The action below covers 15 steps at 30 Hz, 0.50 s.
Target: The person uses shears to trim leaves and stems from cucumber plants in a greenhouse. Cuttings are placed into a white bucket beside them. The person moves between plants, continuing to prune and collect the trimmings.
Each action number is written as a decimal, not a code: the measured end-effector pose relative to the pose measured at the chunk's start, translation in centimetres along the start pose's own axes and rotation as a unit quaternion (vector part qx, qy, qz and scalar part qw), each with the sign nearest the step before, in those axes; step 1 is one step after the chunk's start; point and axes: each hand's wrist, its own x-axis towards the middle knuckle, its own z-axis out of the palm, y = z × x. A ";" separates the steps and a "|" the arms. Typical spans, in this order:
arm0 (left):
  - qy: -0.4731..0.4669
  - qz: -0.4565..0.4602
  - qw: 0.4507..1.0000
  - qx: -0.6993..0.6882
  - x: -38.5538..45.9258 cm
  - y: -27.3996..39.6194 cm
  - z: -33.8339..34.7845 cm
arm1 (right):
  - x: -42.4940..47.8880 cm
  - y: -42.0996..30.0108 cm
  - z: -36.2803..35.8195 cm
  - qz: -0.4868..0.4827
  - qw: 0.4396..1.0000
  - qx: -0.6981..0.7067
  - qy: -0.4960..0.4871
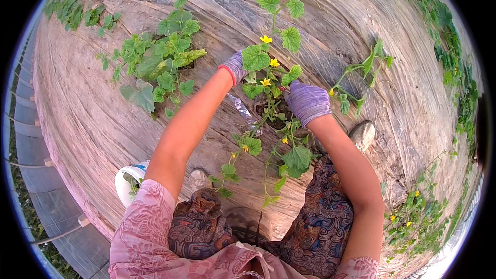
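Observation:
My left hand (235, 66), in a grey-purple knit glove with a red cuff, reaches into a flowering vine plant (256, 58), seemingly a melon or cucumber. A broad leaf covers its fingertips, so its grip is hidden. On the plant's other side my right hand (309, 100), gloved in purple, is closed around a small red-ended tool (283, 88). Most of that tool is inside the fist. Yellow flowers (265, 82) open between the two hands. Below them, stems spread from a planting hole towards my knees, and a strip of silvery film (241, 107) lies beside the stems.
Wrinkled plastic sheeting (97, 131) covers the ground. A leafier vine (166, 58) grows to the left, a smaller one (360, 69) to the right. By my left arm stands a white bucket (124, 193) with leaves inside. My shoe (362, 135) rests beyond my right knee.

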 end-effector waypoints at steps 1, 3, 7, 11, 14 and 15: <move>-0.008 0.024 0.999 0.034 0.3 -0.4 -0.7 | 0.3 -0.1 0.0 0.003 1.000 0.003 0.004; -0.024 0.078 0.988 0.130 0.7 -1.0 -1.5 | 0.6 -0.2 -0.1 0.009 1.000 0.008 0.012; -0.047 0.138 0.963 0.225 0.7 -1.4 -1.9 | 1.5 -0.4 0.1 -0.007 1.000 0.011 0.010; -0.044 0.093 0.977 0.186 -0.3 -0.5 -1.2 | 1.5 0.4 -0.4 -0.012 1.000 0.001 0.016; 0.031 -0.037 0.999 -0.007 -3.1 1.5 2.4 | 0.1 2.0 -1.9 0.028 0.999 0.020 -0.001; 0.046 -0.039 0.998 -0.007 -3.8 1.9 3.6 | -0.7 2.5 -2.7 0.044 0.998 0.030 -0.014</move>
